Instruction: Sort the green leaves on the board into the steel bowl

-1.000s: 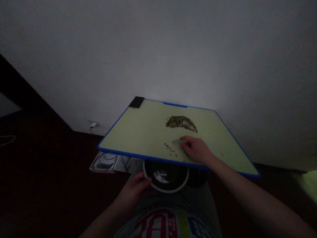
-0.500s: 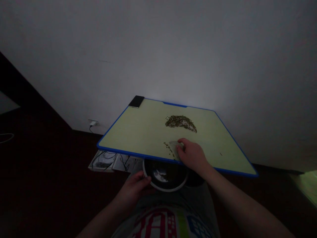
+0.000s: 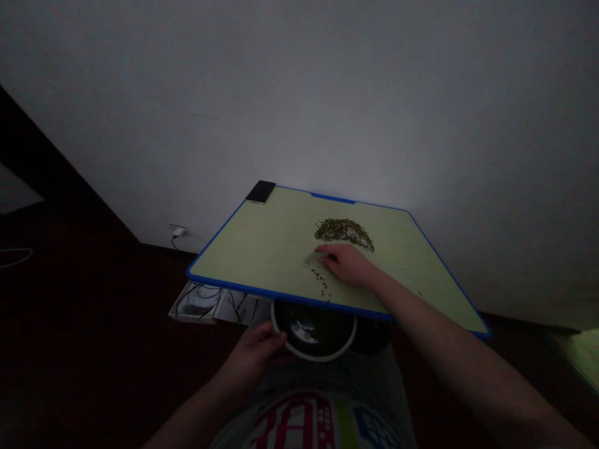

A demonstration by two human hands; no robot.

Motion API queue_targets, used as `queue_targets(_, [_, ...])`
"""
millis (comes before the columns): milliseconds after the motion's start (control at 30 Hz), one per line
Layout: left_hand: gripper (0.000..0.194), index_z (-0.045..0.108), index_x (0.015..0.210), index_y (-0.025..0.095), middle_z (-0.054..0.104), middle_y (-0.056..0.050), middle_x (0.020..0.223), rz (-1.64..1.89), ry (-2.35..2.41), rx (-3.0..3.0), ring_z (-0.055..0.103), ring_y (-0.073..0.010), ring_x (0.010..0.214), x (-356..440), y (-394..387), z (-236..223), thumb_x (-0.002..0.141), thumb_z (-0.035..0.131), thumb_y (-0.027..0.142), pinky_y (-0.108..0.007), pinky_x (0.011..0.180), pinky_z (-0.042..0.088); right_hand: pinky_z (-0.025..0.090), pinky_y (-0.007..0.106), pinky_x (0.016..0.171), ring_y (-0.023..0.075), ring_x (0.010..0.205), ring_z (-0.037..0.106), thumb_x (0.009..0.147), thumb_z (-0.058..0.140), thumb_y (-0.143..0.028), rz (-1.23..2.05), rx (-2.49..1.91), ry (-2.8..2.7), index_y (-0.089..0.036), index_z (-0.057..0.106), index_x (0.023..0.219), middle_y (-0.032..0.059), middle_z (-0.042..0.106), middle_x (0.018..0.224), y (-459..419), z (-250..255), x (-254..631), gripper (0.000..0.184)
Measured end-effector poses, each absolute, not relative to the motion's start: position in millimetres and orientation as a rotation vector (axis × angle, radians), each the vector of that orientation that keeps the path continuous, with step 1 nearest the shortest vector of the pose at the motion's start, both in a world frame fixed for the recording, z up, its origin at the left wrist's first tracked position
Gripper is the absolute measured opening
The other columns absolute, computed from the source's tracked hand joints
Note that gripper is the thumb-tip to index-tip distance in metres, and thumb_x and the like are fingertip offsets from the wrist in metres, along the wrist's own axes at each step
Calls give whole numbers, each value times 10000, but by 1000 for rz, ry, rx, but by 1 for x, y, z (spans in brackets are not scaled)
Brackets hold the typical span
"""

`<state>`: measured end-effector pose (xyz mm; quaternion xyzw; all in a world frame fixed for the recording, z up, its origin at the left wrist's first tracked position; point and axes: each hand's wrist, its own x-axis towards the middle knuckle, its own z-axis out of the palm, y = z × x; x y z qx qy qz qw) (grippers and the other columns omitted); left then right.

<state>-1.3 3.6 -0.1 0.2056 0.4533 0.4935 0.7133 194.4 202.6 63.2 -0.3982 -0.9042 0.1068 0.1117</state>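
A pale green table (image 3: 262, 255) with a blue rim carries a pile of small dark green beans (image 3: 344, 231). My right hand (image 3: 347, 265) lies on the tabletop just below the pile, fingers closed on a small clear flat piece (image 3: 312, 259). A few loose beans (image 3: 324, 286) lie scattered near the front edge. Under that edge, my left hand (image 3: 255, 354) grips the rim of a dark bowl with a white rim (image 3: 313, 333), held over my lap.
A black phone (image 3: 261, 191) lies on the table's far left corner. A white wall stands behind. A charger plug (image 3: 178, 232) sits at the wall base, and a tangle of cables (image 3: 206, 302) lies on the dark floor under the table.
My right hand, with the clear piece, moved from near the front edge back up toward the bean pile and slightly left. My left hand and the bowl stayed put.
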Motion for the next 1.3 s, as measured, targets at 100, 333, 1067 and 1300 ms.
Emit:
queue_targets(100, [228, 727, 866, 178, 803, -77, 897, 1084, 1032, 450, 720, -236, 817, -1, 5, 2, 687, 777, 311, -347, 759, 546, 432, 306, 937, 197, 1077, 619, 918, 497, -262, 367, -987, -2735, -214, 639, 1230, 64, 682, 1189, 217, 63, 189, 346])
queue_targets(333, [239, 726, 891, 178, 800, -79, 935, 1076, 1024, 460, 722, -256, 861, -1, 4, 4, 694, 770, 307, -382, 802, 542, 423, 317, 930, 184, 1037, 613, 934, 497, -266, 506, -692, -2882, -203, 625, 1254, 81, 691, 1136, 223, 68, 184, 350])
queue_targets(1067, [205, 724, 870, 173, 800, -87, 947, 1054, 994, 461, 726, -263, 891, -2, 3, 9, 720, 758, 307, -390, 850, 540, 432, 338, 881, 208, 990, 627, 915, 484, -262, 504, -947, -2717, -194, 660, 1198, 100, 706, 1086, 165, 64, 206, 340])
queue_targets(1300, [278, 733, 914, 178, 798, -92, 971, 1048, 1013, 456, 725, -271, 905, -1, 4, 10, 687, 785, 330, -387, 844, 540, 430, 336, 864, 200, 950, 629, 927, 492, -304, 516, -917, -2701, -198, 658, 1197, 94, 713, 1030, 158, 59, 209, 334])
